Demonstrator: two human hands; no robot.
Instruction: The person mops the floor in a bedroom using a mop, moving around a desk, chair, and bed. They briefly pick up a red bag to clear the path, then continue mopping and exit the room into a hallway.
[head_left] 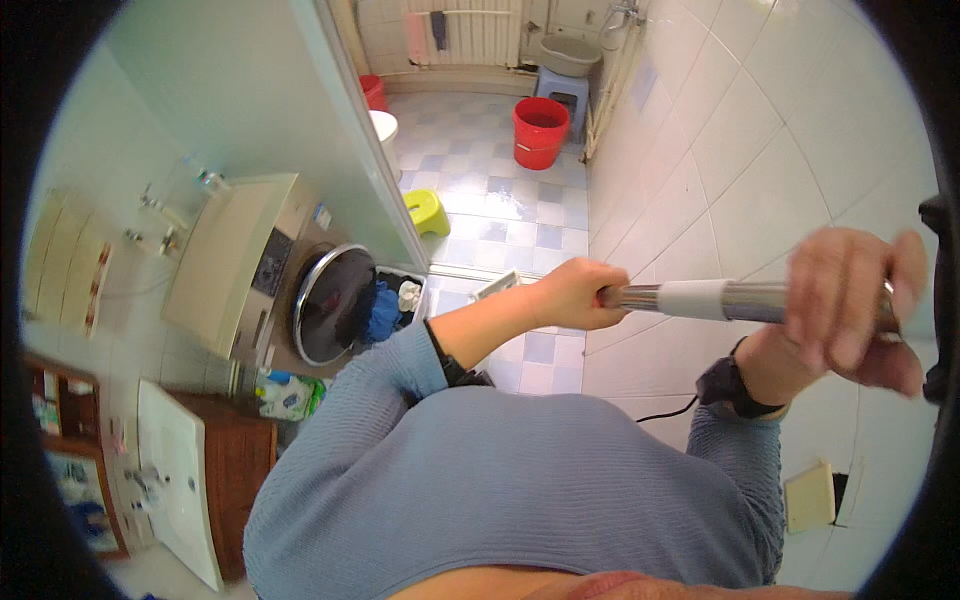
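A shiny metal pole (755, 300) with a white collar (692, 299) runs across in front of my chest. It looks like a mop handle; what is on its far end I cannot make out. My left hand (588, 293) is closed around the pole's lower part. Farther up, near the pole's top end, my right hand (850, 300) wraps its fingers over the metal, slightly blurred. Behind my left forearm, low near the floor, a pale flat frame-like piece (496, 286) partly shows; whether it joins the pole is hidden.
A tiled wall (700, 150) rises close on my right. To the left are a front-loading washing machine (335, 305), a laundry basket (405, 290) and a white sink (180, 480). Ahead, past a threshold, stand a yellow-green stool (427, 212), a red bucket (540, 135) and a grey basin (570, 56) on a blue stool (563, 92).
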